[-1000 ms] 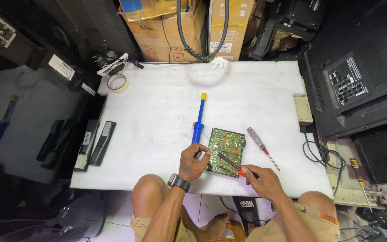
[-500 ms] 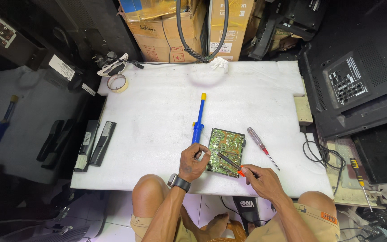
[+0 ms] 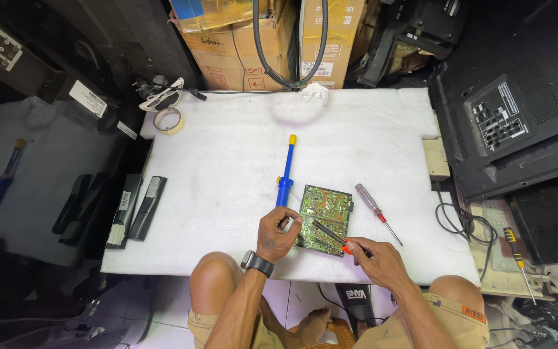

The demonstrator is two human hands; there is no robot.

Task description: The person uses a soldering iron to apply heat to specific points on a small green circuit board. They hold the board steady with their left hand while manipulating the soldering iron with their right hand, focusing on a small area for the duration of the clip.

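Board (image 3: 325,218) lies between both hands on the white mat (image 3: 227,168). Left hand (image 3: 278,234), at its 8 o'clock, pinches its edge; right hand (image 3: 377,258), at 4 o'clock, grips an iron (image 3: 328,232) whose tip touches it.

Red-handled screwdriver (image 3: 377,212) lying on the white worktop (image 3: 227,174), right of centre. Roll of tape (image 3: 168,120) at the far left corner. Cardboard boxes (image 3: 227,45) behind. Yellow-handled screwdriver (image 3: 518,262) off to the right.
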